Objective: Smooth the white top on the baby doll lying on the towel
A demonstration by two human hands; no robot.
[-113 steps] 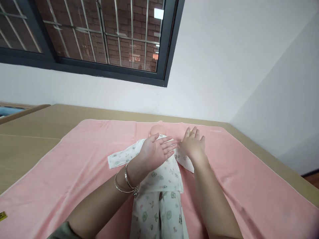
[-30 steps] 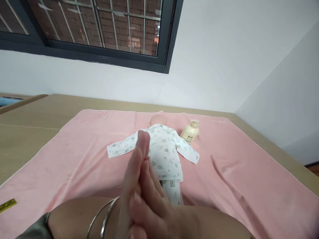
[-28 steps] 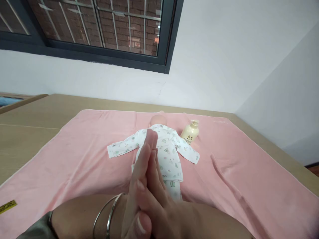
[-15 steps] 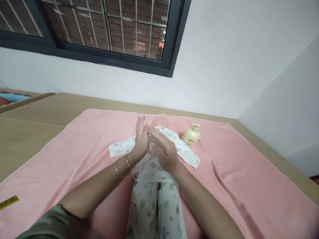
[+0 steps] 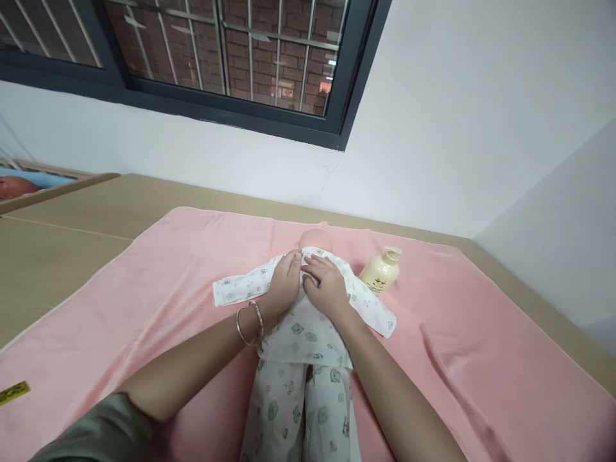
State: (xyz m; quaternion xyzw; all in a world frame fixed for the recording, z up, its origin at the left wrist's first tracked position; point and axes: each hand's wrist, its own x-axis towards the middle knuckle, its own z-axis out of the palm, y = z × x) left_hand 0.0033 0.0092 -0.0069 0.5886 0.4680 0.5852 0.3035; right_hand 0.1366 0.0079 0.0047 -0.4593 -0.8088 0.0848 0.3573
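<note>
Left hand [image 5: 285, 281] beside right hand [image 5: 326, 286], both uncurled, over patterned shirt [image 5: 305, 337], hiding its middle, undersides unseen, trousers [image 5: 326, 414] below them cut off.

head view: head-worn | faces forward and down | near, looking over clothed figure [image 5: 305, 333] | window [image 5: 283, 58] beyond

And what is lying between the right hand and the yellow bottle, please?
In the head view, the upper part of the doll's white printed sleeve lies between the right hand and the yellow bottle.
</note>
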